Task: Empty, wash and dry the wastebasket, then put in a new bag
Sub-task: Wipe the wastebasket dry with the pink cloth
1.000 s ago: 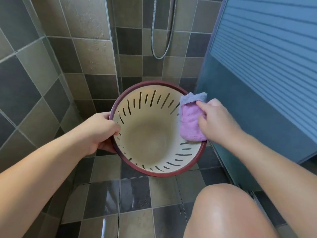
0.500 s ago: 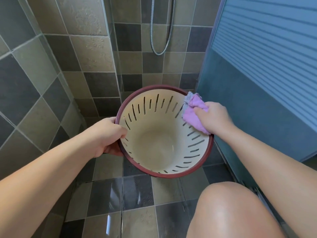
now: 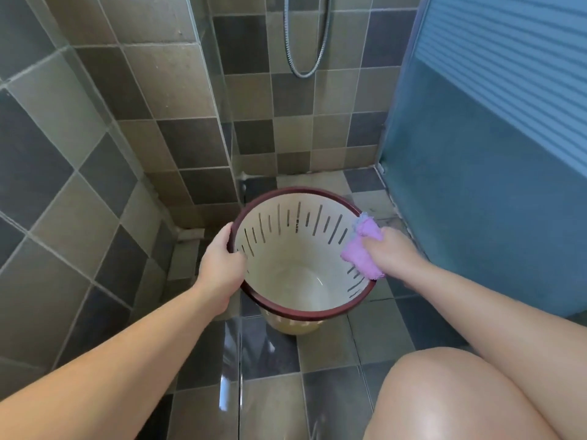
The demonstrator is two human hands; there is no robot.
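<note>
- Right hand (image 3: 389, 254): grip was closed on the pink cloth (image 3: 362, 254), fingers curled over it and pressing it against the inner wall of the wastebasket (image 3: 295, 268) at the right side of the rim. Risk noted: the cloth was bunched, with one fold over the rim and another hanging inside; a hard stroke could have pulled it out of my fingers and dropped it to the bottom.
- Left hand (image 3: 222, 265): grip was wrapped over the dark red rim (image 3: 301, 315) on the left, thumb inside, fingers outside. This was the only restraint on the basket. The plastic looked wet, so my hold could have slipped when the right hand pushed sideways.
- Wastebasket: between my two hands, upright with its mouth tipped a little toward me, above the tiled floor (image 3: 324, 401). I could not tell whether its base touched the floor. Empty, no bag yet. The bottom showed a sheen, probably water; bagging before wiping it out would have trapped damp.
- Slots (image 3: 317, 217) in the wall: the cloth's frayed edge could have snagged in one, and water held in them could have been missed.
- Floor: glossy and wet-looking under the basket and by my knee (image 3: 470, 395). A dropped basket would have picked up water again, and my crouched footing seemed unsure.
- Shower hose (image 3: 306, 36) on the far wall, blue door (image 3: 492, 169) close on the right: little elbow room there.
</note>
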